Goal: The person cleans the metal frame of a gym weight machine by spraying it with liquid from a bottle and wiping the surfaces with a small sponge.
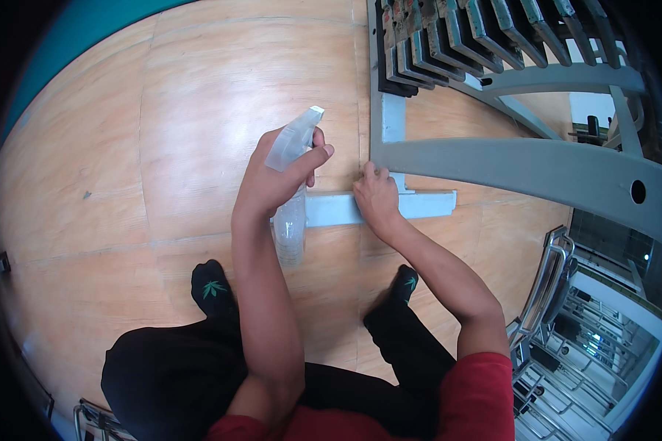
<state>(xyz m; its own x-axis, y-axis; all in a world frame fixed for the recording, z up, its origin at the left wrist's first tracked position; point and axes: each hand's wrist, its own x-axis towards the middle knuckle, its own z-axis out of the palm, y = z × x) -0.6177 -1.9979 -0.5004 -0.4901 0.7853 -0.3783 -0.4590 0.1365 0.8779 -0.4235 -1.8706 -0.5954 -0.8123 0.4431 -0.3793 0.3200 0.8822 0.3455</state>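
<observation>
My left hand [278, 179] is wrapped around a clear plastic spray bottle [289, 234] just below its translucent white trigger head [295, 138]. The bottle hangs over the left end of a light grey-blue metal foot bar [336, 209], its nozzle pointing away from me. My right hand [376, 193] rests against this bar, close to the corner where it meets the machine's frame. Its fingers are curled and partly hidden, so whether a thing is inside them cannot be told.
A grey curved frame beam [518, 160] extends to the right from beside my right hand. Beyond it stands a stack of metal weight plates [452, 44]. Chrome-framed gym equipment [549, 275] and a mirror [601, 342] are at right. My socked feet [212, 286] are on the wood-look floor [198, 110].
</observation>
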